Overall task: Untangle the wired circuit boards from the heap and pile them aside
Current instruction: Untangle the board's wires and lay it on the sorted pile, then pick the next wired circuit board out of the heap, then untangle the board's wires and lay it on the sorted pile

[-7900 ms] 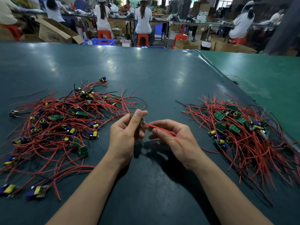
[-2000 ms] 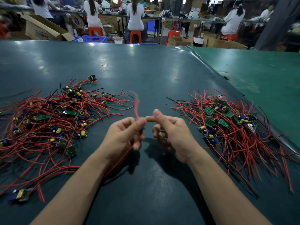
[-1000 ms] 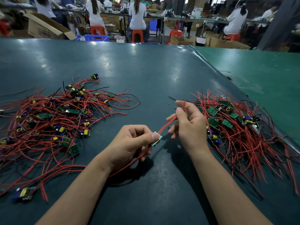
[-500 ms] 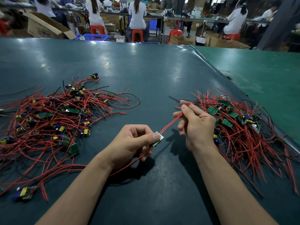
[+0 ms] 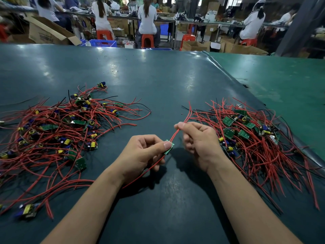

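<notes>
**One board held between both hands, mid-worktop**

Your left hand (image 5: 142,152) pinched a small green circuit board (image 5: 169,147) between thumb and curled fingers. Your right hand (image 5: 198,143) pinched that board's red wires (image 5: 175,133) just beyond it, their free ends rising past the fingertips. The tangled heap (image 5: 58,131) lay toward the worktop's (image 5: 158,80) left edge; the sorted pile (image 5: 249,136) lay toward its right edge.

cardboard box (image 5: 47,33) | blue crate (image 5: 102,43) | orange stools (image 5: 147,40) | seated workers (image 5: 147,16)
</notes>
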The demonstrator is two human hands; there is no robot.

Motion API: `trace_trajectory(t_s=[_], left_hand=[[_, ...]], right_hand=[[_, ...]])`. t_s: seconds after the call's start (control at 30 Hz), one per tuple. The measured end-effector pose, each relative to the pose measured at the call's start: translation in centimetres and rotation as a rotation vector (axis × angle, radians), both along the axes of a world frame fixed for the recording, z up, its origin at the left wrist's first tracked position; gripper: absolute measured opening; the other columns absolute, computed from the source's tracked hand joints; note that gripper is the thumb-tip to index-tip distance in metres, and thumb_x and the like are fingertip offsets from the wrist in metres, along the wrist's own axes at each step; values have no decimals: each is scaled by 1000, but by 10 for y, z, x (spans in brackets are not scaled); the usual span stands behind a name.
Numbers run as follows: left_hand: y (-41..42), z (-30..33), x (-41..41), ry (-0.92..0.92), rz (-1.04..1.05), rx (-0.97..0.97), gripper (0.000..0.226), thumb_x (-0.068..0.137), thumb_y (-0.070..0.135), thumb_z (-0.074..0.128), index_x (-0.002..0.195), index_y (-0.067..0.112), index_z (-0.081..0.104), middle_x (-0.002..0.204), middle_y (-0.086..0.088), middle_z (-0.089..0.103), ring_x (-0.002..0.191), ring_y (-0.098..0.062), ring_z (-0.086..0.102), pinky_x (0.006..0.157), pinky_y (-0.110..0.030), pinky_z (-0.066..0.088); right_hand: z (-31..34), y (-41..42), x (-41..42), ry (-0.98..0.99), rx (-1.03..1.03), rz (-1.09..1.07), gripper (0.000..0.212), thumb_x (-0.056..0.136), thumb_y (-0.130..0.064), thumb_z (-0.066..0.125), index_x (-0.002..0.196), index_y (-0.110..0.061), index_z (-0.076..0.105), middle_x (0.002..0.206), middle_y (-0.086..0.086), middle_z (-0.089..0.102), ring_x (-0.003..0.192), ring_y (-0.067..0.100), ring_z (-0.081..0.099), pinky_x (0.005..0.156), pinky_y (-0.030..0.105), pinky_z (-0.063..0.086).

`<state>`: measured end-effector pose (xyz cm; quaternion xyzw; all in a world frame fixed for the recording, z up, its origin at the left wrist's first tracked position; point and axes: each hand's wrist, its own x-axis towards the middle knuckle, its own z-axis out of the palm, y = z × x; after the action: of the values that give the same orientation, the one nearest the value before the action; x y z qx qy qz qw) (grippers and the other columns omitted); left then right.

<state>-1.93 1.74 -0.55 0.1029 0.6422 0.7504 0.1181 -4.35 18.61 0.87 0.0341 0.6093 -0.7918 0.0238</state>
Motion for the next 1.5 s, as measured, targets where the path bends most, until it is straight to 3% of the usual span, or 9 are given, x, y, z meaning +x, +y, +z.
trace_trajectory(t_s=[0.43, 0.5, 0.6, 0.67, 0.8, 1.0, 1.3, 1.4, 1.5], left_hand=[[-5, 4, 5, -18, -59, 99, 12, 74, 16, 75, 66, 11, 69, 50, -4, 45, 39, -12, 42, 39, -15, 34], [-3, 2, 2, -15, 35, 168, 14, 73, 25, 80, 75, 12, 74, 56, -5, 51, 45, -11, 48, 40, -17, 37], [1, 0, -1, 3, 117, 178, 24, 75, 36, 68, 83, 15, 77, 58, -4, 57, 42, -10, 44, 40, -18, 37], [2, -1, 0, 40, 88, 134, 25, 78, 35, 66, 90, 15, 77, 59, -4, 57, 38, -10, 41, 37, -17, 35], [-1, -2, 1, 48, 42, 69, 31, 83, 37, 62, 101, 16, 75, 61, -5, 58, 34, -10, 39, 34, -15, 30], [-4, 1, -2, 2, -74, 103, 38, 79, 25, 68, 117, 21, 69, 62, -2, 56, 56, -14, 32, 38, -15, 29], [-13, 6, -12, 23, 388, 315, 15, 92, 7, 56, 99, 11, 68, 53, 2, 49, 38, -5, 32, 39, -15, 24], [-16, 3, -13, 59, 499, 295, 18, 94, 1, 51, 95, 9, 67, 51, 2, 46, 38, -8, 30, 41, -17, 24], [-17, -1, -14, 199, 616, 103, 16, 95, -1, 53, 92, 8, 66, 52, 2, 49, 41, -10, 36, 40, -18, 29]], right_hand=[[7, 30, -16, 94, -278, -531, 23, 100, -12, 54, 78, -10, 58, 45, -7, 48, 35, 5, 39, 34, 14, 27], [9, 27, -8, 110, -126, -426, 29, 100, -25, 54, 74, -14, 58, 45, -6, 47, 33, 7, 37, 33, 13, 25], [6, 6, 12, -35, 182, 108, 48, 80, -62, 62, 61, -18, 62, 44, -2, 47, 30, 9, 36, 33, 12, 25], [5, -2, 20, -14, 305, 379, 46, 74, -64, 64, 61, -20, 65, 45, -1, 46, 30, 10, 37, 33, 14, 26], [9, 0, 23, 53, 300, 458, 36, 86, -50, 61, 68, -20, 69, 47, -2, 48, 32, 10, 40, 32, 14, 26], [4, -1, 15, 140, 298, 103, 39, 97, -25, 58, 59, -16, 63, 45, 0, 49, 32, 12, 39, 35, 15, 27], [7, 5, 10, 338, 40, -571, 32, 100, -30, 53, 73, -14, 58, 53, -2, 57, 35, 11, 46, 32, 18, 31], [9, 13, 6, 240, -194, -736, 28, 102, -34, 49, 87, -13, 59, 69, 4, 66, 38, 12, 53, 32, 18, 35], [4, 11, 7, -57, -307, -569, 43, 101, -47, 46, 95, -8, 62, 71, 5, 73, 42, 12, 60, 35, 16, 39]])
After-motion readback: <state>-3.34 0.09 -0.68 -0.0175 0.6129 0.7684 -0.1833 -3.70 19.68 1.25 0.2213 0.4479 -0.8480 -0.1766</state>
